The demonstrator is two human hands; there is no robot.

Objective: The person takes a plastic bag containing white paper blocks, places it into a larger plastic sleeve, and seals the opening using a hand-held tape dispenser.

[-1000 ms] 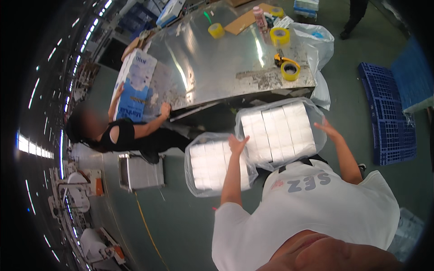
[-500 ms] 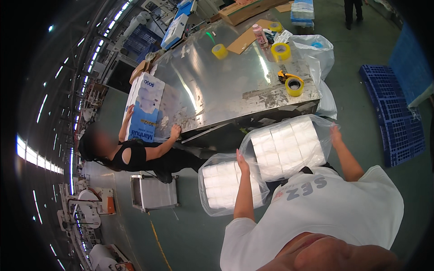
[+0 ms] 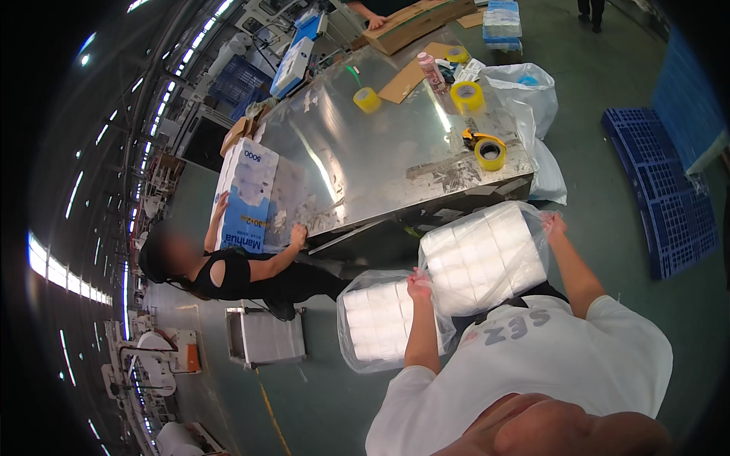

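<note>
In front of my body is a clear plastic bag [image 3: 487, 254] packed with rows of white paper rolls. My left hand [image 3: 418, 283] is closed on loose film at its left side. At the far right corner my right hand [image 3: 553, 226] is also closed, gripping gathered plastic. A second clear bag [image 3: 380, 319] of white rolls hangs or rests just left of my left forearm; what supports it is hidden. Both bags are at the near side of the metal table [image 3: 388, 167].
Tape rolls [image 3: 467, 96], a tape dispenser [image 3: 487, 150] and a pink bottle [image 3: 430, 68] are on the table. A co-worker [image 3: 243, 273] at left touches a blue-white package [image 3: 247, 197]. Another person's hand [image 3: 376, 21] touches a cardboard box [image 3: 418, 23]. A blue pallet [image 3: 661, 190] stands right; a cart [image 3: 266, 337] is left.
My fingers have gone from stretched along the bag to closed on its plastic. The right-hand bag sits slightly lower in view. A person's hand has appeared at the far cardboard box.
</note>
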